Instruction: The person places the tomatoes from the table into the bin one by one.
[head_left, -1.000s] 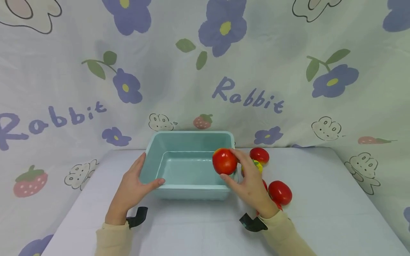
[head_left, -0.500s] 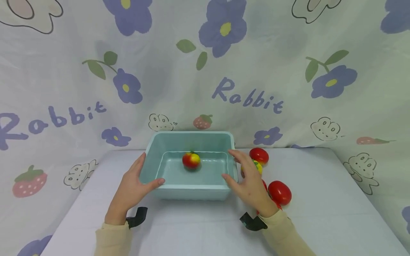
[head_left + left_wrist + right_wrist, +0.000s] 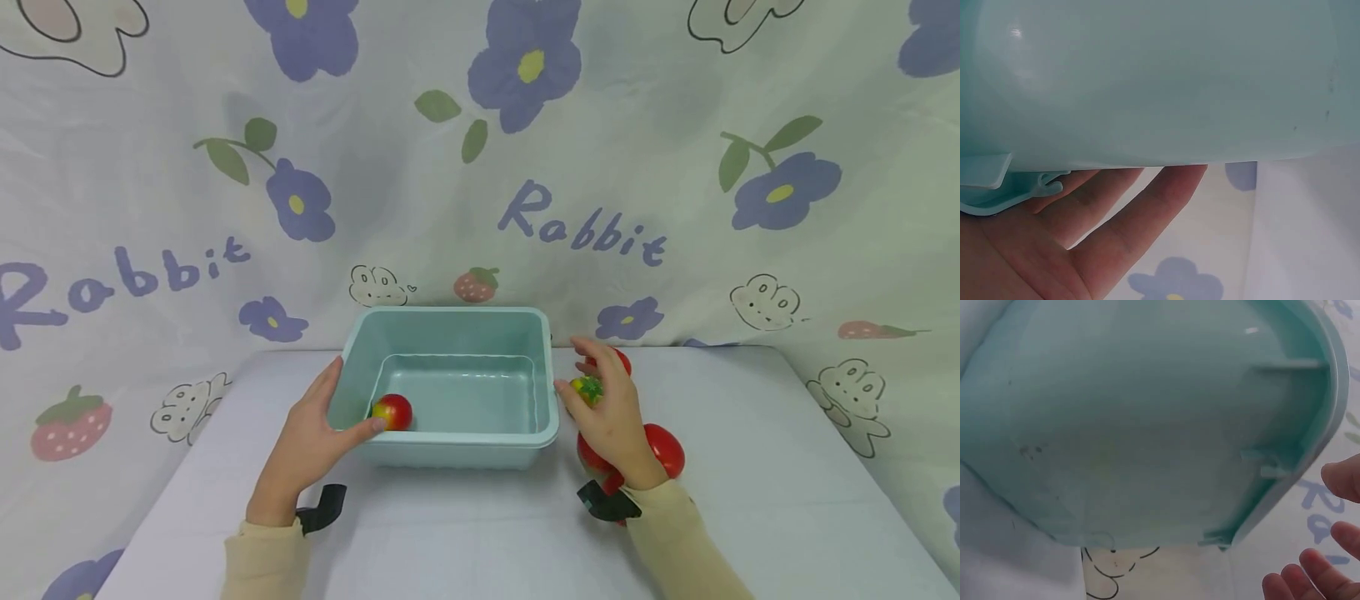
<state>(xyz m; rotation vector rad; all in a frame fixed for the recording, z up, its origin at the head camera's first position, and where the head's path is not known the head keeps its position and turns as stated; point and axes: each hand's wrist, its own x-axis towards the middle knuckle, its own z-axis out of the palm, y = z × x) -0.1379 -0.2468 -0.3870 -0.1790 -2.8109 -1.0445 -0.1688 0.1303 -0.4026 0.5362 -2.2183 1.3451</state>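
A pale blue-green plastic bin (image 3: 461,450) stands in the middle of the white table. My left hand (image 3: 311,442) grips its left side, thumb over the front rim and fingers along the outer wall; the left wrist view shows those fingers (image 3: 1141,215) against the wall. Inside, a round red-and-yellow fruit (image 3: 394,412) lies in the front left corner, close by the thumb. My right hand (image 3: 611,417), fingers spread and holding nothing, hovers just right of the bin, over a yellow fruit with a green leafy top (image 3: 587,389). That hand's fingers (image 3: 1316,572) appear beside the rim in the right wrist view.
Behind the right hand's fingers sits a red fruit (image 3: 621,361), partly covered. Another glossy red fruit (image 3: 666,450) lies right of the wrist, and more red (image 3: 592,454) shows beneath the hand. A patterned cloth (image 3: 420,208) hangs at the table's back edge.
The right hand let go of the red-and-yellow fruit, which dropped into the bin and rolled to its front left corner. The right hand then moved right, over the other fruits. Left hand stayed put.
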